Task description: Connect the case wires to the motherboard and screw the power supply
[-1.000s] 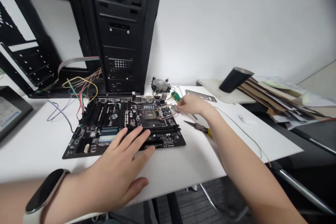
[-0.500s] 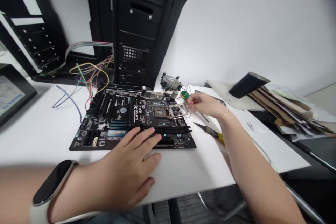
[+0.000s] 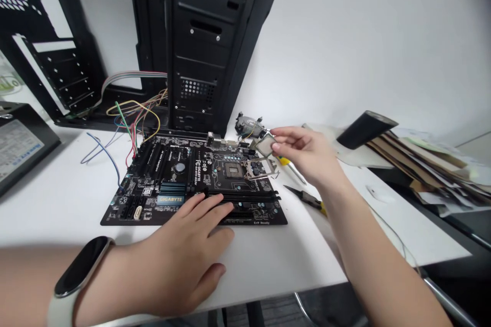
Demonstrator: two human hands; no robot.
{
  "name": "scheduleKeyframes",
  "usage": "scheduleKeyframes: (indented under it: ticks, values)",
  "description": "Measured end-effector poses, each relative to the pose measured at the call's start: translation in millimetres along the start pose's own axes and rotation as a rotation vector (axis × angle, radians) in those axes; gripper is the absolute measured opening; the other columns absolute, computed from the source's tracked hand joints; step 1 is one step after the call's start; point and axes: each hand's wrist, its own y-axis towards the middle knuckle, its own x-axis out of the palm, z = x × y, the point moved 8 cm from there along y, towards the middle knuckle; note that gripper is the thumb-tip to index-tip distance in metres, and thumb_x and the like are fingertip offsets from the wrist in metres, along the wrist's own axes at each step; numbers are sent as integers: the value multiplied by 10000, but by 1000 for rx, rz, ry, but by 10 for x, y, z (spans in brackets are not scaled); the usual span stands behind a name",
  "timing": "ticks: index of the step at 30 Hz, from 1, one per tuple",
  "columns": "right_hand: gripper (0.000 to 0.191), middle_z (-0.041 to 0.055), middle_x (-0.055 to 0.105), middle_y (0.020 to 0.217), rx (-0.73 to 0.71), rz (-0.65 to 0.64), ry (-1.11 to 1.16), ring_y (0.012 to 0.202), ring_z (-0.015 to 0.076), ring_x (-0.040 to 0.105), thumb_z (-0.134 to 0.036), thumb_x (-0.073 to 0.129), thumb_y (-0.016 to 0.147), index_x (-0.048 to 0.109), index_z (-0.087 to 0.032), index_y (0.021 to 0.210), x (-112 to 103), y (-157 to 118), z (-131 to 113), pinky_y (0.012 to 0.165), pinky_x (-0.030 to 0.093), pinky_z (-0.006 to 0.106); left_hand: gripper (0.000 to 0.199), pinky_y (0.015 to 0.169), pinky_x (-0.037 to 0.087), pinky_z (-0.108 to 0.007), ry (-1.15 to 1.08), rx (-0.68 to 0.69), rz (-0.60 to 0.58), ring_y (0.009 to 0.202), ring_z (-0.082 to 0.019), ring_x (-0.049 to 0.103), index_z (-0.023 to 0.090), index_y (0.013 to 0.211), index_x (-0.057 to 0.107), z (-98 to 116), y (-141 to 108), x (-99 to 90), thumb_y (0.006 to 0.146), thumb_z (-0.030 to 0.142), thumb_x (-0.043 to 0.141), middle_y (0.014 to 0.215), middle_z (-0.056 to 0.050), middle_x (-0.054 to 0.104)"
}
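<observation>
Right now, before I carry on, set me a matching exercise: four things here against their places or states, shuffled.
Column one:
1. Square chip
2. Left hand
3. Pliers
4. Cooler

Column two:
A. On the white table, right of the motherboard
B. Beyond the motherboard, beside the black case
C. Pinched in the right hand
D. Spread over the motherboard's near side

Pairs: 1-C, 2-D, 3-A, 4-B

Your flat white tabletop (image 3: 284, 260) carries a rectangular black motherboard (image 3: 207, 182), a tall black metal case (image 3: 199, 61) and yellow-handled metal pliers (image 3: 306, 197).
</observation>
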Motion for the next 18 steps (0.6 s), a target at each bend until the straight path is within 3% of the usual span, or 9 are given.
scheduleKeyframes:
  ticks: [10,18]
  values:
    - [297,78,703,883,-193,-97,-135,799,171,660,-203,650,704,685,-151,994,285,-217,-166,729,556,344,350,1084,280,-626,-13,-29,5,1356,-373,340,170,1162,572,0,-16,-7,909,368,432,1442,-169,417]
    - [162,36,706,787,-368,-153,-385,672,135,614,-149,584,756,699,-170,868,447,-260,-207,653,502,296,347,1090,266,-620,-23,-34,-22,1356,-366,336,164,1137,584,-1,24,3,907,369,426,1435,-161,428]
